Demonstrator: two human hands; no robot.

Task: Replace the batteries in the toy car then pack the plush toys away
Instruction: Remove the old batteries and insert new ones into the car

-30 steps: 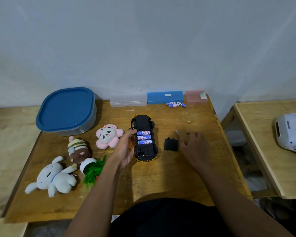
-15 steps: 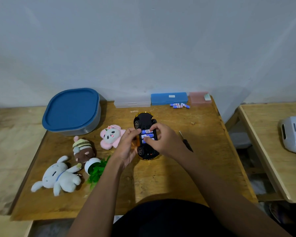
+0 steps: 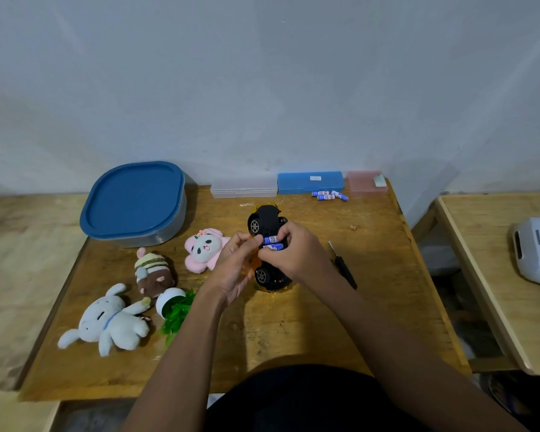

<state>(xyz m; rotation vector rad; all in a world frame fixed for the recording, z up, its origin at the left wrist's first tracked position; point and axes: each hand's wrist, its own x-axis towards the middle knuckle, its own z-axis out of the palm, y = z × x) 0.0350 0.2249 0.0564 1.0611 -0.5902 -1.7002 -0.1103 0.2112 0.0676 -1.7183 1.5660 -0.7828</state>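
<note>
At the middle of the table (image 3: 293,338), the toy car (image 3: 267,221) is lying wheels-up, its battery bay open and blue-labelled batteries (image 3: 273,242) seen inside. The left hand (image 3: 236,266) is curled against the car's left side, steadying it; whether the body is truly gripped cannot be told. The right hand (image 3: 293,254) is closed over the bay, fingertips pinched on a battery.

The car is judged light, stiff plastic, likely to slide on bare wood, so it is best braced by its flanks. The batteries are small, smooth cylinders and should be taken by the ends or levered up.

Just right of the car a black-handled screwdriver (image 3: 345,271) is lying; spare batteries (image 3: 328,195) are seen behind the car, near the far edge. Left of the car, the plush toys (image 3: 205,249) are crowded close, and the blue-lidded container (image 3: 134,202) stands beyond them. Most open room is found in front of the car.
</note>
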